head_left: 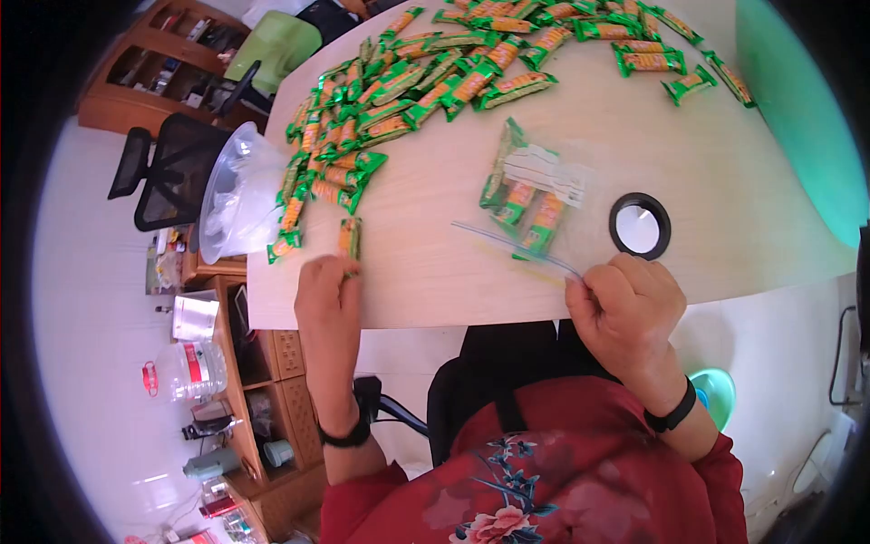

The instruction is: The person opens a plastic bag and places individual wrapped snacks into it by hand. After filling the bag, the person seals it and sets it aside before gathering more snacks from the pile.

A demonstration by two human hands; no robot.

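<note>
My left hand [328, 295] is closed on the near end of a green and orange snack packet [350, 238], close to the table's front edge. With fingers curled, my right hand [630, 304] pinches the corner of a clear zip bag [580, 218] lying on the table. Several green packets [546, 220] show inside the bag, under a white printed label [544, 172]. A blue zip line runs along the bag's near side. Beyond my hands, a large heap of the same packets [390, 86] spreads over the left and far parts of the table.
A black ring with a white centre [640, 227] lies right of the bag. A clear plastic basin [240, 195] stands at the table's left edge, by a black chair [181, 172]. A green panel [797, 118] borders the right side. Loose packets [689, 84] lie at the far right.
</note>
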